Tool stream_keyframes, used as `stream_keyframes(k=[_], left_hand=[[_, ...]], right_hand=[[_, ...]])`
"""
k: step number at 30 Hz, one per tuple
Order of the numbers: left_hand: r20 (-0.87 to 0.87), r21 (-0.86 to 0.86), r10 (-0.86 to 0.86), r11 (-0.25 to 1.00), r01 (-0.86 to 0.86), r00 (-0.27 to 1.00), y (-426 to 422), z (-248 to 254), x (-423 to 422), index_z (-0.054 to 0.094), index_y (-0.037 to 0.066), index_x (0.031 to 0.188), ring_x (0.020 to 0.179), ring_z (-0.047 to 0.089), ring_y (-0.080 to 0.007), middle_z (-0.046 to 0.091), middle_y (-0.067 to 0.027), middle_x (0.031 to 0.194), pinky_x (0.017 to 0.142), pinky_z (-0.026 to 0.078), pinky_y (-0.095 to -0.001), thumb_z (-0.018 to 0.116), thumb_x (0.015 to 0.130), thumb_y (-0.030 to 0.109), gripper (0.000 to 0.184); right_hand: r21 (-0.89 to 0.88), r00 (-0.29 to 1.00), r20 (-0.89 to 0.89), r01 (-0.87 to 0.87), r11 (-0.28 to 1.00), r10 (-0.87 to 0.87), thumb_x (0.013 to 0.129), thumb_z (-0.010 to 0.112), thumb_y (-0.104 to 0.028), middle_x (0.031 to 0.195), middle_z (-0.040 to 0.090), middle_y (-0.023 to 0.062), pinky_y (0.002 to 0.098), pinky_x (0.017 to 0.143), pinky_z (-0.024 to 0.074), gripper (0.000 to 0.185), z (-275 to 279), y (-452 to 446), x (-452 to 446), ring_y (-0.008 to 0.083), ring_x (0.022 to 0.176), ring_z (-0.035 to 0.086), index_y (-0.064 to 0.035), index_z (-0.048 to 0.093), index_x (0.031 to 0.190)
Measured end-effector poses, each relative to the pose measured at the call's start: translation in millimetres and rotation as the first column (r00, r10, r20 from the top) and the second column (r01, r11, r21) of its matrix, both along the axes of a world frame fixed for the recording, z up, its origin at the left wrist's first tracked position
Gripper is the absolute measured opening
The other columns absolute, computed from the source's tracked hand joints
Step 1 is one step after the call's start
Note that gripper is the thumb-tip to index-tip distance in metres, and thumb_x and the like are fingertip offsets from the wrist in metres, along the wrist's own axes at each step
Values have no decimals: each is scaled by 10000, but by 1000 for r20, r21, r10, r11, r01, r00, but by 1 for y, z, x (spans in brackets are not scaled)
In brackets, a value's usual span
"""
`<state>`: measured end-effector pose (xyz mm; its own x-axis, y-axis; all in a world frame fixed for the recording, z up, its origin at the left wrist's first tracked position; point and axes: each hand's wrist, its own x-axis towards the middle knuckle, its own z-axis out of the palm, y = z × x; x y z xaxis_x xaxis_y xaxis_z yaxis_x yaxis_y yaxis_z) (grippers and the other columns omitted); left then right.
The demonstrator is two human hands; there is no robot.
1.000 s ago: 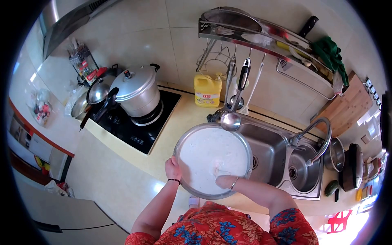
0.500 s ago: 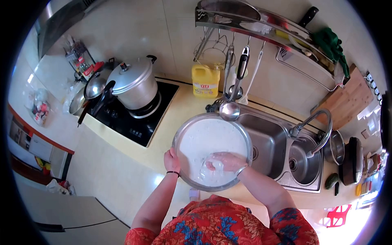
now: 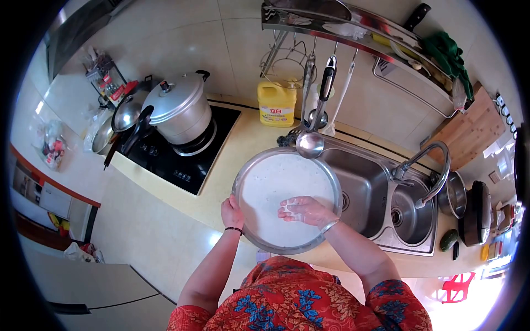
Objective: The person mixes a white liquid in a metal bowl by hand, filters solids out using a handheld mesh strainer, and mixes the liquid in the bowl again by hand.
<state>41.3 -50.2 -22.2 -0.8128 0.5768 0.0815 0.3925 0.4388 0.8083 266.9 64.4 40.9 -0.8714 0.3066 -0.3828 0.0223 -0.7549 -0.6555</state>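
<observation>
A wide steel basin (image 3: pixel 239 227) filled with white liquid (image 3: pixel 270 182) stands on the counter, left of the sink. My left hand (image 3: pixel 232 212) is closed on the basin's left rim, with a dark bracelet at the wrist. Over the liquid, inside the basin, is my right hand (image 3: pixel 303 212), palm partly up and wet with white, its fingers slightly curled and apart; nothing solid shows in it. A bracelet circles that wrist too. A steel ladle (image 3: pixel 310 144) hangs just above the basin's back rim.
A pressure cooker (image 3: pixel 179 110) sits on the black cooktop (image 3: pixel 185 171) at the left. Behind the basin stands a yellow jug (image 3: pixel 276 105). The double sink (image 3: pixel 359 187) and its faucet (image 3: pixel 439 182) are at the right. Utensils hang from a wall rack (image 3: pixel 353 38).
My right hand has come up out of the white liquid and its fingers have opened. My left hand stays on the rim. The view has tilted slightly, so the counter appears higher.
</observation>
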Motion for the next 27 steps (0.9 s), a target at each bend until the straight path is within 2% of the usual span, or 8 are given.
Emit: stream_keyframes(k=[5,8,13,20,22,23,25,27], left_hand=[[22,-14,-8,1000,9,1000,0,1,-1,560,-47,815,782,512,-382,542,-234,802,718,404,-434,340,918,322,442],[14,11,-8,1000,8,1000,0,7,2,557,-51,790,738,518,-384,544,-237,762,684,407,-437,346,915,322,446],[8,30,9,1000,-9,1000,1,20,7,551,-51,759,682,520,-388,544,-239,718,633,404,-441,355,911,318,444],[-12,50,14,999,-14,1000,1,3,2,551,-49,759,692,520,-389,546,-238,728,638,403,-443,356,910,320,444],[-13,61,17,998,-16,1000,1,5,3,550,-49,758,692,519,-390,546,-238,728,638,403,-443,356,910,321,445],[1,63,17,998,-17,1000,1,6,3,549,-49,759,693,518,-391,544,-240,726,636,400,-444,356,910,321,443],[12,67,16,998,-17,1000,1,8,3,547,-50,761,693,517,-392,542,-242,725,634,398,-444,356,910,320,442],[-4,56,-5,998,5,1000,1,11,4,537,-50,756,692,515,-394,536,-243,720,630,392,-446,355,910,320,440]], right_hand=[[73,998,60,29,997,-33,830,574,-139,993,572,171,342,814,486,341,3,-3,-2,243,910,590,60,489,1093],[85,982,144,107,991,-119,841,564,-162,919,588,158,314,724,512,257,1,-4,-3,222,825,610,43,525,992],[445,878,459,-97,890,-133,865,529,-202,620,577,70,236,448,459,217,11,-6,-5,146,499,569,-18,516,750],[567,841,472,-62,822,-262,873,507,-266,553,552,57,228,452,451,319,3,-5,-5,122,486,557,-14,509,677],[867,860,349,-146,476,-372,867,493,-280,604,576,100,285,566,488,325,-8,-5,-7,172,599,598,-7,540,697],[868,861,348,-146,474,-372,867,493,-280,604,576,100,285,566,488,325,-11,-3,-7,172,599,598,-7,540,697],[867,752,461,-495,58,-470,842,487,-237,758,607,160,349,706,482,230,-7,-2,-12,247,759,607,-31,584,809],[841,711,469,-541,20,-523,825,482,-200,819,597,177,366,742,469,183,-6,-2,-20,272,808,592,-56,592,850]])
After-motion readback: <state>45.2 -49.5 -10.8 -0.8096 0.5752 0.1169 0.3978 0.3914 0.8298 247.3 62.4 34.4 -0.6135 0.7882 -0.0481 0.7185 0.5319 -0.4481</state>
